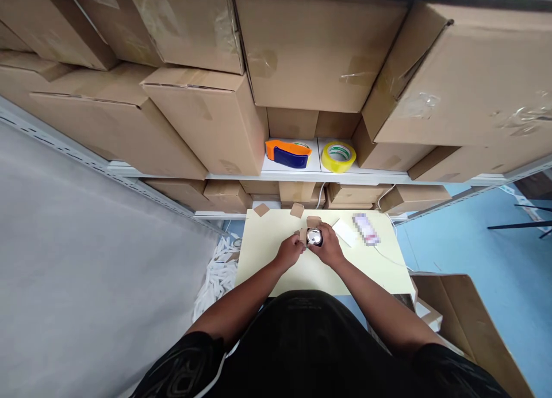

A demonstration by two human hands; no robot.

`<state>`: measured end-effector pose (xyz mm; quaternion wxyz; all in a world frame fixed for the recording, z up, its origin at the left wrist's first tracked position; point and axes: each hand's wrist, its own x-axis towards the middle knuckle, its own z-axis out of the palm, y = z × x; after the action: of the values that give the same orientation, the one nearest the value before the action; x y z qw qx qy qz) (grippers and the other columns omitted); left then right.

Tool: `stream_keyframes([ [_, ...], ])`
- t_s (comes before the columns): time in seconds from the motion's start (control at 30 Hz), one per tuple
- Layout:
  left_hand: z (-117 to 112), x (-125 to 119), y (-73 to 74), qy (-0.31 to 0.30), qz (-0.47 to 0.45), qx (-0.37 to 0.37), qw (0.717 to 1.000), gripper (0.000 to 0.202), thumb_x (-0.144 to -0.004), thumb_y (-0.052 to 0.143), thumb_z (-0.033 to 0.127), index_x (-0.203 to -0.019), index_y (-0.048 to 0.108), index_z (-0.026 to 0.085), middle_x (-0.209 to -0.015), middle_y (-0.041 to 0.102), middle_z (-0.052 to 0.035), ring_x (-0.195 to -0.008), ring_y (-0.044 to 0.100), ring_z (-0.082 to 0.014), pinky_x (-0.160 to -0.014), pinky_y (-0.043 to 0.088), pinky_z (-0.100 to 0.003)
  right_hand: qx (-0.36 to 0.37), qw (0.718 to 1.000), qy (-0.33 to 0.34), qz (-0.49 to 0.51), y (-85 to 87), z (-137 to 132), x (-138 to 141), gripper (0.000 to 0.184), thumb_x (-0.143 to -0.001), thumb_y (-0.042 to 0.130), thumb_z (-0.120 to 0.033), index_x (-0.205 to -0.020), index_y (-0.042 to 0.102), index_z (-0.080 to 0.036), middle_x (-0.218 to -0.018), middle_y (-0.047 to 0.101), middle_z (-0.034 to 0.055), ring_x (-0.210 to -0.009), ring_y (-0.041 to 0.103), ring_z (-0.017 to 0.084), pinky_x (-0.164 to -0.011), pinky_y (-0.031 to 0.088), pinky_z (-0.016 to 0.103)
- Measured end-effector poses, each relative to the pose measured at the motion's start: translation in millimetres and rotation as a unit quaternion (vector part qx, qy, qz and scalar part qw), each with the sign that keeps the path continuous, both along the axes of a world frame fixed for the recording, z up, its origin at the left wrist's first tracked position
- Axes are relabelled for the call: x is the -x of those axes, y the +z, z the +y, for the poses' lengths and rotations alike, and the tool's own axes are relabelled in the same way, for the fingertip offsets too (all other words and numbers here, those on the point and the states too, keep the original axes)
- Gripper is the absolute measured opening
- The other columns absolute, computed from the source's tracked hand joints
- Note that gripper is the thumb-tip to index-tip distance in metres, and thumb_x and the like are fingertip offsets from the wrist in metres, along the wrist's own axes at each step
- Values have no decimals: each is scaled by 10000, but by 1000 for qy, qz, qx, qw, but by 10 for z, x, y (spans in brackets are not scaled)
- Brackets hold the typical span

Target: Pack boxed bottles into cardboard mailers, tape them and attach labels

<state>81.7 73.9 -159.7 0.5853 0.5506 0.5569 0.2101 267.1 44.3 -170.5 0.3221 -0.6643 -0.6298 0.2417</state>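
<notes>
Above the pale yellow tabletop (pixel 276 271), my right hand (pixel 331 247) holds a small round shiny silver thing with a dark rim (pixel 314 236). My left hand (pixel 290 252) is closed at its left side, with the fingers pinched on a small brown cardboard piece (pixel 303 236). Another small cardboard piece (pixel 313 221) lies just beyond the round thing. Two more cardboard pieces, one in the middle (pixel 296 209) and one at the left (pixel 261 210), rest along the table's far edge. To the right of my right hand is a white flat sheet or box (pixel 345 233).
A blurred-out phone-like item (pixel 366 229) with a cable lies at the table's right. On the shelf (pixel 317 162) ahead are an orange and blue tape dispenser (pixel 288 154) and yellow tape (pixel 338 156), among stacked cardboard boxes (pixel 319 47). An open carton (pixel 470 323) stands at right.
</notes>
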Motion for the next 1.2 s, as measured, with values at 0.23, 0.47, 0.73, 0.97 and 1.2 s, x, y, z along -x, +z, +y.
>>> stream_keyframes([
  [0.23, -16, 15, 23, -24, 67, -179, 981, 144, -830, 604, 217, -703, 538, 207, -881, 622, -25, -847, 629, -178, -774, 520, -299, 27, 993, -26, 114, -72, -159, -110, 954, -762, 784, -370, -1559, 268, -270, -1562, 393, 159, -1353, 531, 318, -1093, 498, 522],
  [0.47, 229, -58, -13, -73, -7, -178, 981, 248, -823, 655, 202, -1071, 635, 205, -1181, 612, -80, -949, 646, -178, -822, 556, -317, -21, 997, 40, 57, -196, -263, -170, 569, -912, 635, -389, -1440, 467, -257, -1504, 499, 153, -1415, 483, 310, -1110, 496, 531],
  [0.73, 631, -66, 130, -139, 5, -181, 973, 667, -709, 703, 130, -1350, 577, 266, -1308, 633, -48, -892, 632, -149, -757, 540, -270, 33, 998, 22, 44, -251, -193, -287, 631, -906, 642, -426, -1479, 433, -267, -1464, 557, 146, -1208, 655, 304, -977, 590, 509],
  [0.97, 314, 88, 57, -171, -4, -278, 945, 366, -811, 768, 282, -1170, 707, 244, -1341, 623, -102, -1246, 600, -267, -1028, 540, -405, 87, 991, -22, 95, -258, -172, -295, 619, -852, 691, -443, -1399, 454, -277, -1225, 695, 98, -1014, 716, 270, -862, 621, 478],
  [1.2, 328, 3, -108, -187, 72, -336, 920, 233, -929, 632, 255, -1132, 747, 252, -1323, 625, -75, -1217, 618, -243, -1093, 511, -418, 80, 992, -27, 93, -264, -163, -259, 603, -847, 676, -449, -1385, 475, -265, -1216, 700, 97, -1019, 718, 268, -882, 614, 484],
])
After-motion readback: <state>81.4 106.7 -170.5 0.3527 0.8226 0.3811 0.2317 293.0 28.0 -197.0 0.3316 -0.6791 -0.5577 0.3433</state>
